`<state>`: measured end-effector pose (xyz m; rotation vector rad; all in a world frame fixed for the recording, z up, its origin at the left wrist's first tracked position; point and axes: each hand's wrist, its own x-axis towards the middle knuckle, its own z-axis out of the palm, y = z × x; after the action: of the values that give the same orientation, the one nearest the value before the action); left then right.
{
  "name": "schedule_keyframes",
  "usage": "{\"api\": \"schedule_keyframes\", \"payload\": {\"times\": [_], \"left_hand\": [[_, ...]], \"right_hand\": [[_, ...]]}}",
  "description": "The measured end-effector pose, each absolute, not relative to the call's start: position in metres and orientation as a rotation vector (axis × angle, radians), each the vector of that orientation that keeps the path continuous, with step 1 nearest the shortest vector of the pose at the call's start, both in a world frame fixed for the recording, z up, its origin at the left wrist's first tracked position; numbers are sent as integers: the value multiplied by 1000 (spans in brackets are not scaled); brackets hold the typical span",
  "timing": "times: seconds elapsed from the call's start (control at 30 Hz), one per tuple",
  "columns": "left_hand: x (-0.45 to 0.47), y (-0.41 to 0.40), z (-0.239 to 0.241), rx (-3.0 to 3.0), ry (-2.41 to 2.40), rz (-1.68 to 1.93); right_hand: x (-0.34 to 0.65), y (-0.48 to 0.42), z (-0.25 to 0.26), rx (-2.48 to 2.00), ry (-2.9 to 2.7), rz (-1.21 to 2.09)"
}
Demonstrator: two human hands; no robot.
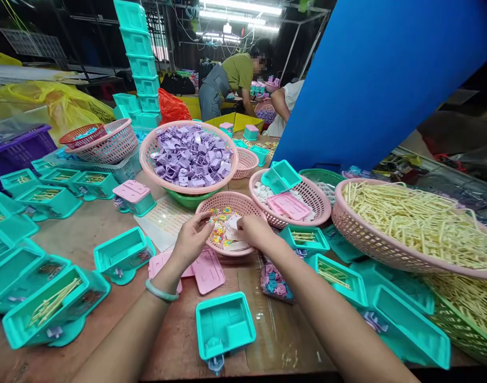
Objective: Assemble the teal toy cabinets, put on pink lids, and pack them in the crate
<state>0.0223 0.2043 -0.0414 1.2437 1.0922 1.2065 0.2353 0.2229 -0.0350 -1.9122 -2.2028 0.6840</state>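
Observation:
My left hand (193, 239), with a pale green bangle on its wrist, is over the near left rim of a small pink basket (206, 205). Its thumb and fingers are curled together, and whatever they hold is too small to make out. Inside the basket lie small yellow, orange and white pieces (218, 230). On its right side, my right hand (254, 230) pinches flat white pieces (231, 227). Below my hands stands an open teal plastic box (225, 324). Pink lids (209, 270) lie beside my left forearm. A clear bag of pink and blue rosettes (276, 282) sits by my right forearm.
Behind is a large basket of purple pieces (193, 157). At right, a wide basket holds pale yellow sticks (419, 229). Teal boxes (56, 306) line both sides, several containing sticks. A blue panel (371, 80) slants at upper right. A person in a green shirt (237, 72) bends farther back.

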Motion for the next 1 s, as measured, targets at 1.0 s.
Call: {"api": "schedule_keyframes", "payload": {"times": [1.0], "left_hand": [[-13,178,-33,914,1133,1358]], "right_hand": [[205,217,-11,-1353,-2121,461]]}}
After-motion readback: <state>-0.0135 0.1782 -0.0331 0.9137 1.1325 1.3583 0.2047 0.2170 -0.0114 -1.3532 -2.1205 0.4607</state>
